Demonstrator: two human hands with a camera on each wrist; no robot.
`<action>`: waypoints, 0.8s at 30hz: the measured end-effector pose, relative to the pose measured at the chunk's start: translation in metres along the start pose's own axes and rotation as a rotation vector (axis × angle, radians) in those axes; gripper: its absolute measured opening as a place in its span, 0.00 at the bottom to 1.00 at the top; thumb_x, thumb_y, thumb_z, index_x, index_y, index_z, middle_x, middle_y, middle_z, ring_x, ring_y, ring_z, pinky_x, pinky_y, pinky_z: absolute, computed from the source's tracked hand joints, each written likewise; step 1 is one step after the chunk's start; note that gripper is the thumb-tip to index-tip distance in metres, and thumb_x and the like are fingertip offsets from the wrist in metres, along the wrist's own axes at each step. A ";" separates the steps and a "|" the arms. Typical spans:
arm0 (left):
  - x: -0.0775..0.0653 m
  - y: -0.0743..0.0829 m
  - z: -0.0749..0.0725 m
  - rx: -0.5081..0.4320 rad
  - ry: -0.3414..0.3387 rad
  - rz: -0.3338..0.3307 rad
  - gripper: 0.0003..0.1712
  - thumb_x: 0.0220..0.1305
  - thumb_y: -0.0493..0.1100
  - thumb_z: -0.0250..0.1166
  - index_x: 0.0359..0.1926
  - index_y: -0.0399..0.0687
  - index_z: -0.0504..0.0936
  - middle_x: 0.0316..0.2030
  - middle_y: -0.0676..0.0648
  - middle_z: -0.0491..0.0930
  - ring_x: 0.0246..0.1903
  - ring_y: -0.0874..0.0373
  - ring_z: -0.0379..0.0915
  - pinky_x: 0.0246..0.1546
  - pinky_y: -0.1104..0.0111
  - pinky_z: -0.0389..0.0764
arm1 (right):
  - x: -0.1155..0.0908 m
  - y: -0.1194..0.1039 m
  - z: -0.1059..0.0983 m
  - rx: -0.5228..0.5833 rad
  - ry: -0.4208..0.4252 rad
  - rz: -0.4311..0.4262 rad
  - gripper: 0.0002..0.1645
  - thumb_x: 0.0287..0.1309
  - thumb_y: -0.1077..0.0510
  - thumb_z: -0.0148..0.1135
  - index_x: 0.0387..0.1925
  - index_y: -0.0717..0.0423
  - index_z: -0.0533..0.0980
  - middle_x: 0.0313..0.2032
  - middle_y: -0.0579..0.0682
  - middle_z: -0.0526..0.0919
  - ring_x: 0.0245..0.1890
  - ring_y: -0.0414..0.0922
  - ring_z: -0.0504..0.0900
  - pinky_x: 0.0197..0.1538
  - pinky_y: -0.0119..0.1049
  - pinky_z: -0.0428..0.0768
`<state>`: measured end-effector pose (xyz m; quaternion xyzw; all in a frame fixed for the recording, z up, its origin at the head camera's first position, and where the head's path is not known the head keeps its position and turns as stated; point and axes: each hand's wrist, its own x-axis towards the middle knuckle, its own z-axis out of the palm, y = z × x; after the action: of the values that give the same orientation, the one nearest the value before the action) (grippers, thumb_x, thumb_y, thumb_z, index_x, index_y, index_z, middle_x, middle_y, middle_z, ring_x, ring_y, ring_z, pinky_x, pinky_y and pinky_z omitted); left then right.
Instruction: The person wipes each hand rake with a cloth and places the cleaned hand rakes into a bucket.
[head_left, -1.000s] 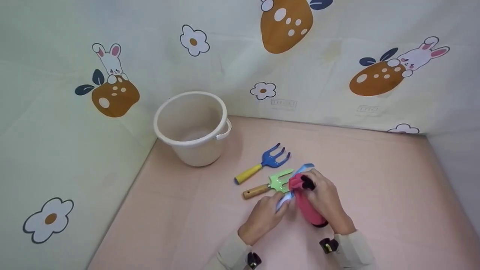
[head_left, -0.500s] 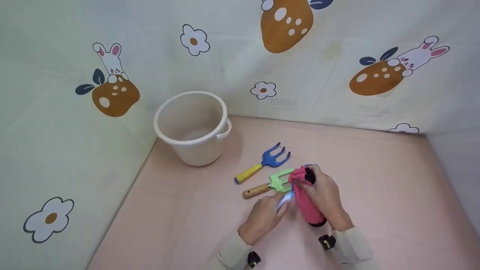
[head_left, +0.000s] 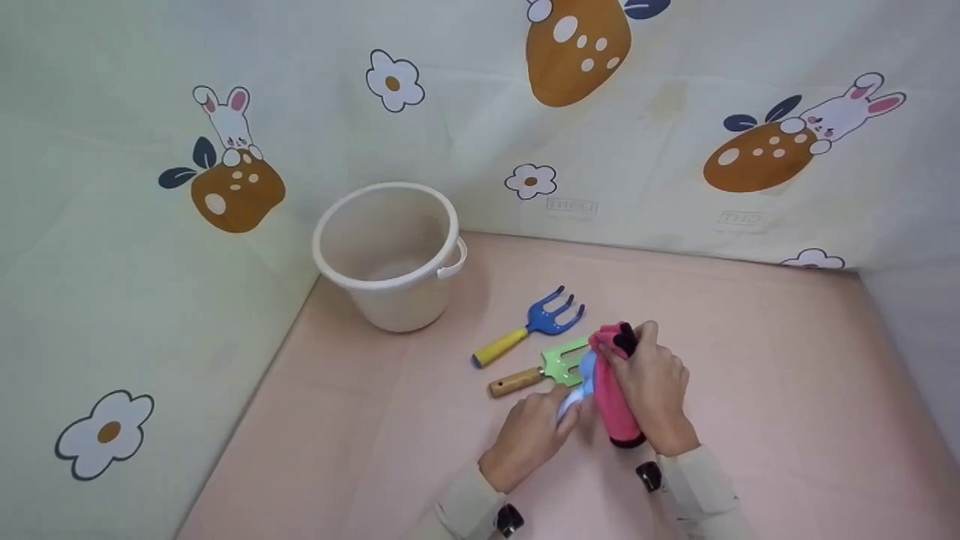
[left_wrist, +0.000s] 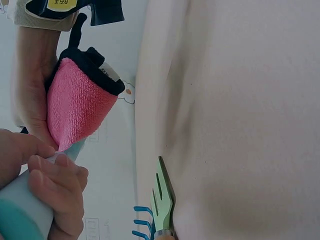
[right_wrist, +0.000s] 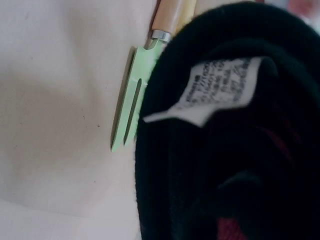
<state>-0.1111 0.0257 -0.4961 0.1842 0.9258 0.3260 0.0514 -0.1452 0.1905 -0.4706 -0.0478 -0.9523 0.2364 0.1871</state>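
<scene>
My left hand (head_left: 529,431) grips the pale handle of a light-blue hand tool (head_left: 588,371); the left wrist view shows this handle (left_wrist: 32,202) as white and teal. My right hand (head_left: 660,390) holds a pink cloth (head_left: 615,409) with black edging, pinched against the tool's far part. That far end is hidden under the cloth, so its shape cannot be told. In the right wrist view the black edging with a white label (right_wrist: 220,90) fills much of the picture. Just left of the cloth lies a green hand fork (head_left: 557,363) with a wooden handle.
Beyond the green fork lies a blue three-pronged hand rake (head_left: 544,319) with a yellow handle. A white bucket (head_left: 401,304) stands at the back left on the pink surface (head_left: 750,360). Printed walls (head_left: 465,135) enclose the back and sides.
My right hand has slid the cloth away along the tool, toward its far end. The blue tip that stuck out is now covered, and more blue shows near my left hand, which stays put.
</scene>
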 end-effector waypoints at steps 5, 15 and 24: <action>0.000 0.002 -0.001 0.000 -0.023 -0.026 0.16 0.68 0.49 0.53 0.45 0.41 0.77 0.20 0.54 0.69 0.16 0.68 0.62 0.15 0.79 0.63 | 0.003 0.002 0.003 -0.027 0.029 -0.035 0.25 0.50 0.52 0.69 0.37 0.62 0.65 0.20 0.63 0.79 0.17 0.58 0.78 0.22 0.49 0.75; 0.000 0.007 -0.004 0.012 -0.053 -0.092 0.19 0.68 0.53 0.53 0.45 0.43 0.77 0.18 0.55 0.65 0.15 0.68 0.61 0.14 0.78 0.62 | 0.006 0.008 0.016 -0.057 0.061 -0.074 0.22 0.52 0.53 0.66 0.37 0.61 0.64 0.18 0.60 0.77 0.14 0.53 0.74 0.20 0.47 0.73; 0.002 0.011 -0.010 0.074 -0.070 -0.103 0.18 0.68 0.53 0.52 0.45 0.44 0.78 0.17 0.55 0.65 0.15 0.66 0.61 0.15 0.76 0.61 | 0.003 0.014 0.023 -0.041 0.136 -0.137 0.19 0.51 0.57 0.66 0.37 0.63 0.67 0.19 0.60 0.78 0.13 0.52 0.75 0.20 0.46 0.75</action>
<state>-0.1115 0.0289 -0.4812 0.1491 0.9431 0.2821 0.0936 -0.1564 0.1932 -0.4947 -0.0023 -0.9431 0.1997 0.2658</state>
